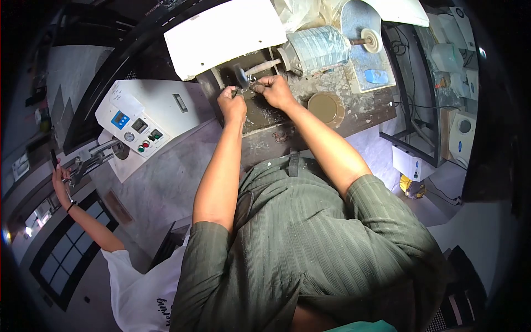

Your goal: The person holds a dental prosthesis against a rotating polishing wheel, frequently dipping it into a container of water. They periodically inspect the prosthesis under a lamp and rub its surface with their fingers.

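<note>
My left hand (233, 104) is closed in a pinch just below a dark round wheel (241, 76) on the end of a pale spindle (263, 67). On the wheel's other side my right hand (275, 92) pinches too, thumb and fingers drawn together. Between the fingertips, right at the wheel, there is something small with shiny spots; I cannot tell what it is. The spindle comes out of a motor (318, 50) wrapped in cloudy plastic. A bowl of brown-grey slurry (325, 108) stands to the right of my right hand.
A white cover (227, 36) overhangs the wheel. Right of the motor, a second wheel (370, 41) sits over a tray with a blue block (376, 76). A white machine with buttons (149, 122) stands at left. Beside me a person in a white shirt (138, 285) reaches out an arm.
</note>
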Available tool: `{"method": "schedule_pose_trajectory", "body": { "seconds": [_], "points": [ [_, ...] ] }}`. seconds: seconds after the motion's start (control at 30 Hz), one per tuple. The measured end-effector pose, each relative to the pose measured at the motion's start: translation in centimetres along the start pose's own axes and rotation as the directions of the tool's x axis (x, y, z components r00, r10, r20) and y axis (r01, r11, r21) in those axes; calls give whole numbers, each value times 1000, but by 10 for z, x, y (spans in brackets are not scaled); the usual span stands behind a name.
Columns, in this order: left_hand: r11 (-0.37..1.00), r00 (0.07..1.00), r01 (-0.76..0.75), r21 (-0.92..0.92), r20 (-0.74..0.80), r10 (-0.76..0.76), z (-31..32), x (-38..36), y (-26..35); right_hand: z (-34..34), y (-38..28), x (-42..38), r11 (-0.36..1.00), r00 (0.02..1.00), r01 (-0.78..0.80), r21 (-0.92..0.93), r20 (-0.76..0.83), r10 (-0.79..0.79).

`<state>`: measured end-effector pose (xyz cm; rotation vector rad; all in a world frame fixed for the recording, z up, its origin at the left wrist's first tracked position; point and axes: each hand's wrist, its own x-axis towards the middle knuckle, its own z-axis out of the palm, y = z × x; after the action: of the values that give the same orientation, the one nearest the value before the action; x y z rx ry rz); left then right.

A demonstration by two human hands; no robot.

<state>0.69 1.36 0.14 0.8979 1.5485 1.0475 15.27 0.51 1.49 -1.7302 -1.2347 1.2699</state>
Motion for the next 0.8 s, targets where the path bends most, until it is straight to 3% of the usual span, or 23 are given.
{"method": "schedule_pose_trajectory", "body": {
  "seconds": [0.07, 0.17, 0.27, 0.43, 0.53, 0.6, 0.67, 0.73, 0.77, 0.8],
  "points": [
    [999, 999, -44, 2, 17, 44, -1, -7, 4, 0, 4, -4, 994, 994, 106, -30, -30, -107],
    [996, 996, -84, -9, -3, 84, 1, -15, 11, 0, 7, -9, 989, 990, 138, 50, -33, -136],
    [996, 999, 16, 93, -41, -12, 1, -7, 10, 2, 2, -4, 998, 997, 65, -18, -35, -66],
    [999, 999, 23, 26, -47, -21, -5, -2, 5, 1, -2, -3, 995, 997, 73, -73, -13, -74],
    [994, 998, -66, 88, 28, 64, -12, 0, -5, 3, 4, -5, 998, 997, 43, 39, 65, -46],
    [976, 987, -150, 158, 80, 139, -11, 7, -6, 5, 7, -2, 994, 998, 57, 89, 13, -58],
    [966, 989, -138, 219, 88, 121, -14, 9, -3, 5, 11, -1, 995, 998, 45, 88, 31, -48],
    [852, 968, -250, 460, 116, 222, -18, 3, 8, -1, 1, -7, 988, 990, 142, -53, 31, -140],
    [852, 967, -253, 459, 117, 224, -21, -3, 12, -6, -3, -9, 975, 991, 90, -203, 117, -67],
    [842, 953, -302, 447, 116, 280, -23, -8, 15, -2, -1, -14, 975, 991, 91, -202, 114, -69]
  ]
}}
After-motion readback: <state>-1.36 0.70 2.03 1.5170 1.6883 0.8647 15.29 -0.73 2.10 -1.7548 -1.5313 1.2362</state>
